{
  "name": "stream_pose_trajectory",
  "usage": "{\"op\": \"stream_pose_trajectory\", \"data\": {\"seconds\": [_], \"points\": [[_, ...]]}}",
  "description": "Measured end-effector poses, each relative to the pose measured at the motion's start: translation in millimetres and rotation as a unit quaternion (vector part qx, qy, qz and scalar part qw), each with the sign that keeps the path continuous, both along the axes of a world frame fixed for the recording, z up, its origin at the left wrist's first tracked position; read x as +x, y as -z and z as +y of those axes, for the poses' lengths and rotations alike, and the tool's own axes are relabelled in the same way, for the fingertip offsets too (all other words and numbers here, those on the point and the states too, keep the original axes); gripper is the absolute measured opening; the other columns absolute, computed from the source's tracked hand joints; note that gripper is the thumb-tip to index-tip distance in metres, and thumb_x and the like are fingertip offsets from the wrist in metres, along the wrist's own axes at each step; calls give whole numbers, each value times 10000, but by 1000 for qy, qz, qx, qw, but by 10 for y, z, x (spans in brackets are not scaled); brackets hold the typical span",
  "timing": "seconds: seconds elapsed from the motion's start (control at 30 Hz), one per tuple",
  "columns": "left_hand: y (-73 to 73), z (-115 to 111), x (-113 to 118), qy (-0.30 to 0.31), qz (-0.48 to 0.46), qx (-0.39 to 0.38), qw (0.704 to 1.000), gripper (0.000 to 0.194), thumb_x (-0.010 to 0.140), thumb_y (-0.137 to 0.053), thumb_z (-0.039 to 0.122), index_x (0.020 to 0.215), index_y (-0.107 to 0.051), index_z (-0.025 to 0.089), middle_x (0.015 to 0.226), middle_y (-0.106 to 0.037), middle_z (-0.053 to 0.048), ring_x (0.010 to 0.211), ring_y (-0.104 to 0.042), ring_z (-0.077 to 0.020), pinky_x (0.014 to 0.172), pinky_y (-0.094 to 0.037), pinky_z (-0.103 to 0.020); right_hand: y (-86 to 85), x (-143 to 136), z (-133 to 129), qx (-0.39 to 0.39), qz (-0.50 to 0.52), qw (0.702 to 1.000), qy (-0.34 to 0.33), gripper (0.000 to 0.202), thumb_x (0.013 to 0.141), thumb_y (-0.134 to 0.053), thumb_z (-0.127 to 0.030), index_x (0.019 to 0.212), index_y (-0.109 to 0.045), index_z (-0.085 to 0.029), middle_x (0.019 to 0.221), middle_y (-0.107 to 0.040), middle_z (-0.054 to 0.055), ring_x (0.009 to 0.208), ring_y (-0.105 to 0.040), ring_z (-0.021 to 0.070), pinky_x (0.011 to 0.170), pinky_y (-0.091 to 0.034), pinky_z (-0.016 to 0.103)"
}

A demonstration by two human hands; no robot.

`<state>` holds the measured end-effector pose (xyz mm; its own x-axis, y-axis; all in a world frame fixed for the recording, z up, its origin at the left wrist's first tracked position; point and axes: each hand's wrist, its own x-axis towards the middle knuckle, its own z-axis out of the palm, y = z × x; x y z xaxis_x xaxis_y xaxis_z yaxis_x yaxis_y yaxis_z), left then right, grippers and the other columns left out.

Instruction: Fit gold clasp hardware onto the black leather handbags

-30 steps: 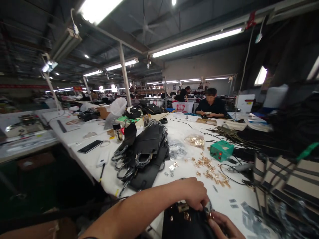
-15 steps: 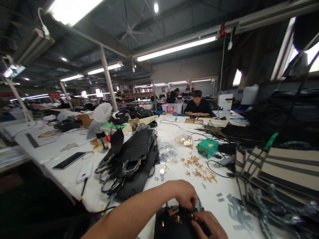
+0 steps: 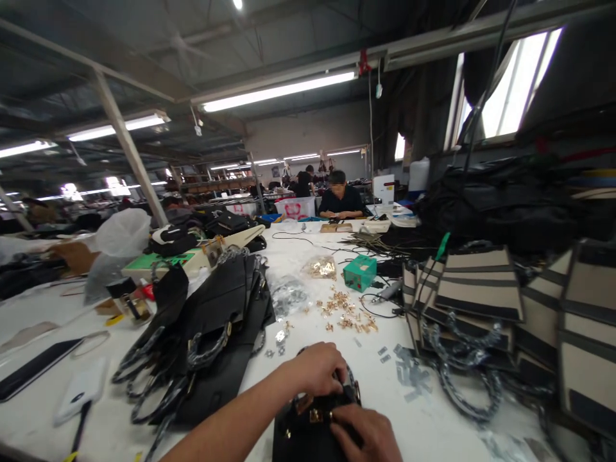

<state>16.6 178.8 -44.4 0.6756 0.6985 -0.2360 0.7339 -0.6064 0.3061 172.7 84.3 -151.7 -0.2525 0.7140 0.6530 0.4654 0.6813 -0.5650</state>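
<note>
A black bag piece [image 3: 301, 443] with gold metal fittings [image 3: 316, 416] lies at the bottom centre, its wrapped handle behind it. My left hand [image 3: 320, 369] is closed over the piece's upper part, fingers curled down; what it pinches is hidden. Just below and to the right, my right hand [image 3: 368, 433] has thumb and fingertips together at a small gold fitting near the edge of the piece. Beyond both hands, loose gold fittings [image 3: 344, 308] are scattered on the white table [image 3: 289, 330].
Black bag pieces [image 3: 216, 321] are piled on the left. A green box [image 3: 360, 273] stands beyond the fittings. Flat metal plates [image 3: 411, 372] and beige-and-black striped pieces [image 3: 476, 282] lie on the right. Across the table sits a person [image 3: 341, 199].
The view has turned right, so the table's contents appear further left and more striped pieces show. Both hands remain at the black piece in nearly the same pose.
</note>
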Motion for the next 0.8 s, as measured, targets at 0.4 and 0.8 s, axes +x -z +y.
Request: {"op": "stream_pose_trajectory", "data": {"seconds": [0.4, 0.8], "points": [[-242, -100, 195, -71, -26, -109, 991, 358, 613, -757, 383, 956, -766, 279, 766, -725, 15, 653, -629, -165, 574, -440, -237, 136, -64, 62, -96, -17, 995, -31, 199, 766, -627, -175, 909, -713, -285, 822, -770, -31, 719, -738, 175, 684, -549, 200], [-82, -227, -49, -178, -144, -152, 962, 285, 808, -555, 325, 1032, -697, 222, 953, -745, -9, 851, -659, -171, 742, -479, -259, 46, -13, 3, -70, 74, 992, 72, 155, 912, -572, -314, 980, -708, -286, 868, -759, -8, 733, -737, 168, 687, -562, 189]]}}
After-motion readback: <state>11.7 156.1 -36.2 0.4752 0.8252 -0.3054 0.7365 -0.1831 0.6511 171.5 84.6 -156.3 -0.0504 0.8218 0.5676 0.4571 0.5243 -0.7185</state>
